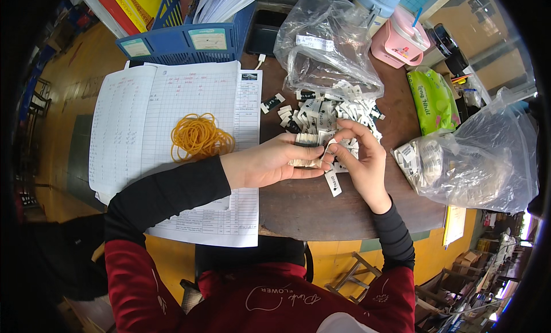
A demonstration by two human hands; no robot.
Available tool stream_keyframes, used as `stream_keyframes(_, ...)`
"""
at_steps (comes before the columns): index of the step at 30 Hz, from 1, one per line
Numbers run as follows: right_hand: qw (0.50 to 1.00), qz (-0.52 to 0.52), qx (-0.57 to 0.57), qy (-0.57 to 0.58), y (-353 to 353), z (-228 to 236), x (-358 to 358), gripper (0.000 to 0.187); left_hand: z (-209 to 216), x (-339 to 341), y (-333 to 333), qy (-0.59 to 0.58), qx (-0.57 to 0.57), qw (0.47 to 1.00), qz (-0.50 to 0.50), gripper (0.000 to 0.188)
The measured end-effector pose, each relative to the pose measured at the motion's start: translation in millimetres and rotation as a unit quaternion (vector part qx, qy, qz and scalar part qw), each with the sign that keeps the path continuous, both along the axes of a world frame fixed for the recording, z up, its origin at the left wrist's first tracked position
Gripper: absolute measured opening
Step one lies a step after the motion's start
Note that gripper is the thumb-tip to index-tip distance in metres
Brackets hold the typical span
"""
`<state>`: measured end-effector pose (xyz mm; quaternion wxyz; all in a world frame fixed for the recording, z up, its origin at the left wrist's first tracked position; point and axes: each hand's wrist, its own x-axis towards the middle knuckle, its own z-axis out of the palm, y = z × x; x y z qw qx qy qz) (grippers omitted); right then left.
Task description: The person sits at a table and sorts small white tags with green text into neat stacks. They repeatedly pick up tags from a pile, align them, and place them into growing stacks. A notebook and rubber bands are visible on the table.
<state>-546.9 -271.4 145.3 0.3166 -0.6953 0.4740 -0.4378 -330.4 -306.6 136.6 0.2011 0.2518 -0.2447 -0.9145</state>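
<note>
My left hand [270, 161] grips a thick stack of small white woven labels [305, 149] edge-on over the dark brown table [321, 209]. My right hand [360, 161] pinches one label [329, 151] at the stack's right end, fingers curled. One loose white label [333, 182] lies just below my hands. A heap of loose black-and-white labels [327, 110] spreads on the table just beyond my fingers.
A pile of orange rubber bands [200, 137] rests on lined paper sheets [138, 121] at left. Beyond are a clear plastic bag [324, 43], a blue basket [183, 40] and a pink container [400, 41]. At right lie a green packet [433, 98] and another clear bag holding label bundles [476, 161].
</note>
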Motion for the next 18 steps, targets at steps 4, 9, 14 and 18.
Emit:
stream_keyframes(4, 0.998, 0.025, -0.011, 0.061, -2, 6, -6, 0.049, -1, 0, 0, -0.004, -0.010, 1.000, -0.024, 0.032)
stream_keyframes(9, 0.995, 0.055, -0.029, 0.079, -1, 9, -3, 0.066, -2, 1, 0, -0.008, -0.028, 0.999, -0.030, 0.034)
stream_keyframes(14, 0.988, 0.127, -0.038, 0.080, 2, 14, 0, 0.082, -2, 1, -2, -0.009, -0.001, 0.999, -0.034, 0.035)
stream_keyframes(18, 0.983, 0.146, -0.020, 0.109, 2, 12, 5, 0.089, -2, 0, 0, -0.018, 0.006, 1.000, -0.018, 0.031)
